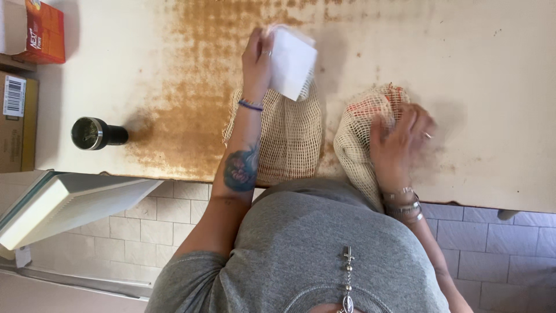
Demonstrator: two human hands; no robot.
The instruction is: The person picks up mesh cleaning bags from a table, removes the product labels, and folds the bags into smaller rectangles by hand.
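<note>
White folded cloth [292, 64] is pinched in the left hand [258, 55], fingers closed on its edge, just above the net bag [289, 139] lying flat on the stained table [492, 69]; right of that bag, the right hand [399, 142] presses a bunched net [362, 130] with something orange inside, its grip blurred; a dark cup [92, 133] and boxes [43, 29] sit well left, nothing crowding the hands

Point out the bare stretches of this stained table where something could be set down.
Free: the pale table right of the right hand, and the patch between the black cylindrical cup and the orange cardboard box. Crowded: the middle, where the beige mesh bags lie and the left hand holds a white packet.
</note>
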